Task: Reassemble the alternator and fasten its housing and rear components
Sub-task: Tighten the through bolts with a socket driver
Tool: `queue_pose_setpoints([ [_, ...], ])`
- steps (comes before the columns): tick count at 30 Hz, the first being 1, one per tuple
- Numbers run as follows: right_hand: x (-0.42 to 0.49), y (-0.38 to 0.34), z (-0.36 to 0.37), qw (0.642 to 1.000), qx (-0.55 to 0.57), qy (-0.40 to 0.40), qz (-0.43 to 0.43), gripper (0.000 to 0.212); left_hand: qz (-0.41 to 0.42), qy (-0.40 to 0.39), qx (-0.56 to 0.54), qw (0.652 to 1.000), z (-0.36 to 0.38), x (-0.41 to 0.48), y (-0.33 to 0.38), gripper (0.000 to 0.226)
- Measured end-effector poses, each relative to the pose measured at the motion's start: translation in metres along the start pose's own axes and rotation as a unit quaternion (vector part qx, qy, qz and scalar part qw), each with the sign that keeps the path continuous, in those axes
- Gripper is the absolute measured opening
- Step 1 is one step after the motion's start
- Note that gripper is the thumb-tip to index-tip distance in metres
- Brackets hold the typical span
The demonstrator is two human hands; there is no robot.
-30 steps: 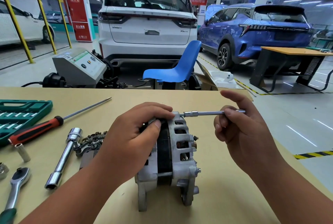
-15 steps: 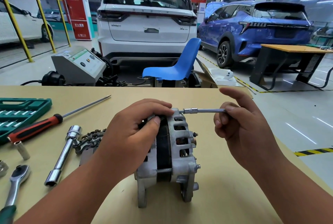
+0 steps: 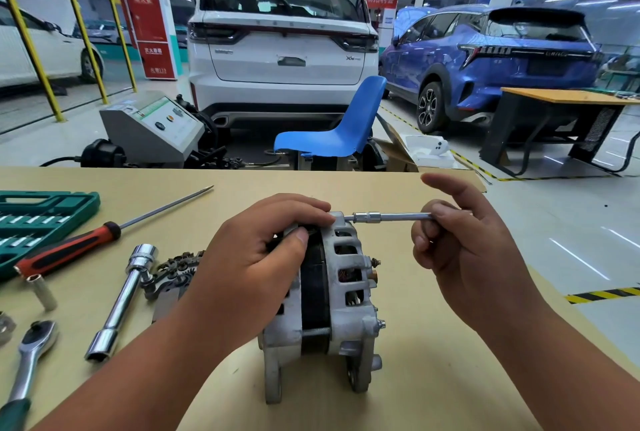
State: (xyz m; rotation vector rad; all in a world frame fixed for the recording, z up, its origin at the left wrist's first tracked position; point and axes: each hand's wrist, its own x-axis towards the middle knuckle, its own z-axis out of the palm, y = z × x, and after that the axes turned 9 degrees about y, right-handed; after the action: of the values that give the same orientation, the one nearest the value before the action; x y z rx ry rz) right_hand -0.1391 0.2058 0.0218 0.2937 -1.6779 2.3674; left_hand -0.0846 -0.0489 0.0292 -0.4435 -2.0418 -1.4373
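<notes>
Fingertips [image 3: 438, 214] of your right hand [image 3: 464, 250] pinch the driver [image 3: 398, 216] at the top of the alternator [image 3: 346, 278], which your left hand [image 3: 256, 257] grips upright on the table [image 3: 433, 378]; hold the shaft straight, twirl lightly.

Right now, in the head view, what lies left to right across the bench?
green socket case → chrome box spanner → left hand → alternator → socket driver → right hand
</notes>
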Motion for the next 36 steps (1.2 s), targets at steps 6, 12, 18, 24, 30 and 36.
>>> queue_pose_setpoints([
  [6,0.0008,0.0006,-0.0001,1.0,-0.016,0.019,0.014,0.027,0.002,-0.001,-0.001,1.0,0.0,-0.0005,0.0003,0.039],
  [12,0.0011,0.0018,-0.0012,1.0,-0.02,0.016,0.005,0.029,0.003,-0.001,0.0,1.0,0.0,-0.0001,0.0,0.038],
  [18,-0.0006,0.0017,-0.0004,1.0,-0.007,0.006,0.013,0.037,-0.002,-0.002,-0.006,1.0,-0.0002,-0.0002,-0.001,0.038],
  [24,-0.0021,0.0005,0.0016,1.0,-0.008,0.008,0.021,0.034,0.0,0.0,-0.01,1.0,0.0003,-0.0003,-0.001,0.038],
  [30,-0.0024,0.0028,0.0005,1.0,-0.021,0.021,0.01,0.033,-0.001,-0.002,-0.005,1.0,-0.0002,-0.0003,-0.001,0.038],
  [36,-0.0011,-0.0004,0.0042,0.999,-0.03,0.036,0.0,0.021,-0.001,-0.001,-0.005,1.0,0.0001,-0.0002,-0.0007,0.038],
])
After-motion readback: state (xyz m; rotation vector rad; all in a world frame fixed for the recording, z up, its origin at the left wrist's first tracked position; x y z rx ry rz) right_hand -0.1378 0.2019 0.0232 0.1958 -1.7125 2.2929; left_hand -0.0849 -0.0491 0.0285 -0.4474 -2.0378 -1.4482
